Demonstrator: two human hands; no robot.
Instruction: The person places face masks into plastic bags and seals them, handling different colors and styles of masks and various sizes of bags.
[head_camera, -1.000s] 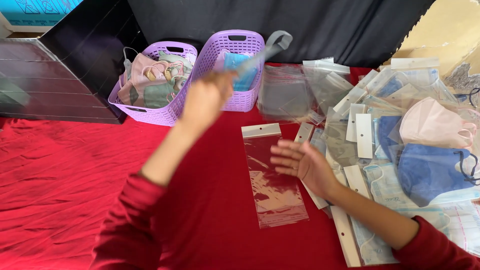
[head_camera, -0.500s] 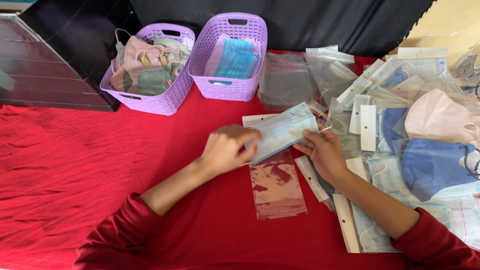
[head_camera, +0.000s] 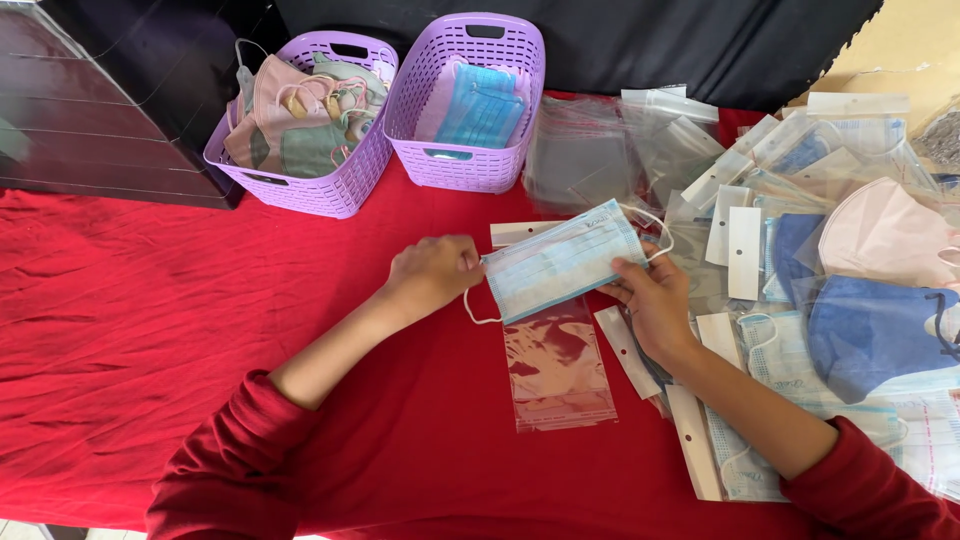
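Two purple baskets: one (head_camera: 300, 175) of cloth masks, one (head_camera: 462, 150) of blue masks; two hands, left (head_camera: 432, 272) and right (head_camera: 655, 305), on one pleated mask (head_camera: 562, 258); one clear bag (head_camera: 556, 365) lying alone; the bag pile (head_camera: 640, 150) is too jumbled to count

The pleated paper face mask (head_camera: 560, 262) was pale blue, the two slotted plastic baskets (head_camera: 465, 100) lilac, the desk's cloth (head_camera: 130, 330) plain red.

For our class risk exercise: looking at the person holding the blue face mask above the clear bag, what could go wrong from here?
1. The blue face mask is pinched only at its ends by the left hand and right hand; its loose ear loops could snag.
2. The clear bag lies unheld on the red cloth and may slide.
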